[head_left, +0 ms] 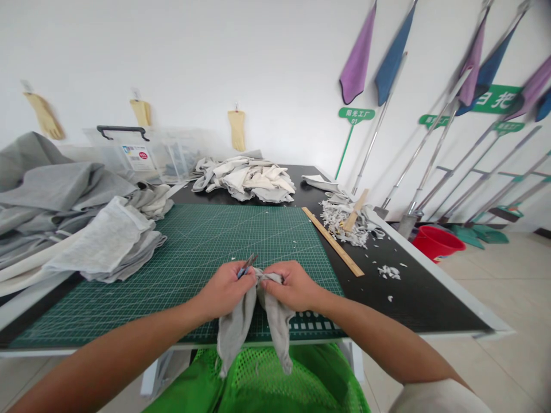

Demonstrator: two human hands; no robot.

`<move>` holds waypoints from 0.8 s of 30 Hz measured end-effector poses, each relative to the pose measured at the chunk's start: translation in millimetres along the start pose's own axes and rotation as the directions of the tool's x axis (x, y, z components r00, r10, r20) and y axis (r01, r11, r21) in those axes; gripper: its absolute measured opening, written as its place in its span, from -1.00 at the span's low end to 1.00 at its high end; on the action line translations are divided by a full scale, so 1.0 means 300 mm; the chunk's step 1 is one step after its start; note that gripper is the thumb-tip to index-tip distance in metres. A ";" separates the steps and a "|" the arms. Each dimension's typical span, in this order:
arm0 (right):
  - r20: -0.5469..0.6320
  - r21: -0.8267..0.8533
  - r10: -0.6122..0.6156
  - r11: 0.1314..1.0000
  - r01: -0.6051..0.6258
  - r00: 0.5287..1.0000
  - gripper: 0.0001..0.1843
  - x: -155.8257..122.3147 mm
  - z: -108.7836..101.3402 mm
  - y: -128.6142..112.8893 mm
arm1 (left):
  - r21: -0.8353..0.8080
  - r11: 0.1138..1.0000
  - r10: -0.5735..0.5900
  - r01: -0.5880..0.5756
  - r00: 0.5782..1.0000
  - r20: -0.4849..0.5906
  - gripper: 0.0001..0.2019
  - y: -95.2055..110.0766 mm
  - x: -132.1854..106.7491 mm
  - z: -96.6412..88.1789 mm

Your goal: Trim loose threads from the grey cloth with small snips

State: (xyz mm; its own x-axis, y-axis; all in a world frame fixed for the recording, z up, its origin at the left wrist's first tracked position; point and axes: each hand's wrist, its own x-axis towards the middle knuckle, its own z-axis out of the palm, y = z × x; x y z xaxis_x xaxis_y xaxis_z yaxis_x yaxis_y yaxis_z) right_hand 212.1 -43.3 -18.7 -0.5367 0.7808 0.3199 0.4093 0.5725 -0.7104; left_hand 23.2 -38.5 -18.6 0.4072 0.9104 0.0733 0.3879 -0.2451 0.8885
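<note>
While in both hands (pixel 224 291), grey cloth (pixel 235 335)

grey cloth (pixel 235 330): soft, matt | ruler (pixel 333 244): smooth wood | cutting mat (pixel 172 269): matt plastic | bucket (pixel 437 241): glossy plastic

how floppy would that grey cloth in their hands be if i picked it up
The grey cloth is probably very floppy: both ends droop limply below the left hand and right hand. It likely feels light, as it hangs slack. It may also shed bits, judging by the white scraps on the black table.
</note>
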 end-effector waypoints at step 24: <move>-0.168 -0.048 0.137 0.988 -0.146 0.976 -0.80 0.005 0.027 0.008 | -0.295 0.921 -0.217 0.255 0.964 0.154 -0.58 0.005 -0.157 0.038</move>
State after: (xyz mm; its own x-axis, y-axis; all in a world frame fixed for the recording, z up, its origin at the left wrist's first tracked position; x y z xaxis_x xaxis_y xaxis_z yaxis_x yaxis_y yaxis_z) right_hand 206.3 -42.6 -25.0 -0.3443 0.8824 0.3206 0.5183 0.4634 -0.7188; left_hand 14.2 -85.5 -25.8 0.4355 0.8794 -0.1922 0.2170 0.1046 0.9705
